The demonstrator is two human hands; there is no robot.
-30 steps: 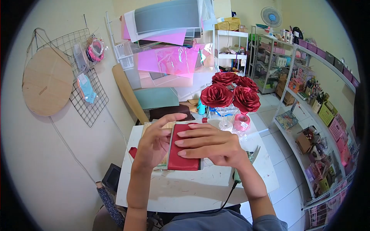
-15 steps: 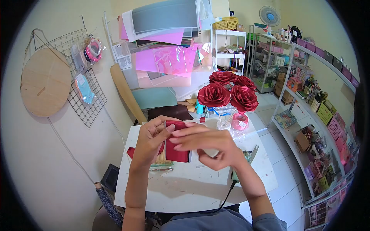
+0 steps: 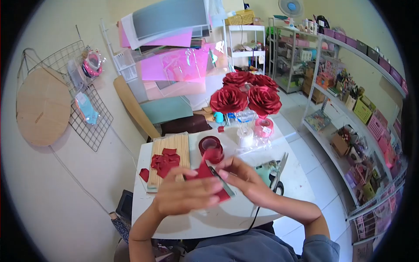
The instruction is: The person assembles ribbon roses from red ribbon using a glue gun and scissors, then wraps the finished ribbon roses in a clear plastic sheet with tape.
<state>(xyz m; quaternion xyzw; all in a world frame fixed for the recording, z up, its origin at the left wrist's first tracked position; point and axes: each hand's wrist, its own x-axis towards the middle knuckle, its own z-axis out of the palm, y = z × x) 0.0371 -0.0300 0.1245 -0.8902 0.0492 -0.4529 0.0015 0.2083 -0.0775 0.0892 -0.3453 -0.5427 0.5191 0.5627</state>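
Above the white table [image 3: 205, 220], red ribbon [image 3: 201, 171] is wrapped on a flat piece with a dark and silvery edge. My left hand [image 3: 185, 194] lies against its near left side, slightly blurred, fingers pressed together on it. My right hand [image 3: 242, 177] pinches the dark upper edge of the same piece. A strip of ribbon rises from it toward the red ribbon rolls [image 3: 209, 144] just behind. Cut red pieces [image 3: 165, 162] rest on a bamboo mat [image 3: 180, 146] to the left.
Red paper-like roses [image 3: 264, 100] stand at the back right, beside a white roll [image 3: 245, 137] and a pink roll [image 3: 264, 126]. Scissors [image 3: 279, 172] and a green glue gun [image 3: 264, 172] with a black cord lie to the right. Shelves [image 3: 321, 83] line the right wall.
The ribbon-wrapped piece has gone from upright to tilted, lower and further right. My right hand has closed on its edge. The view has shifted, and the mat and ribbon rolls now show.
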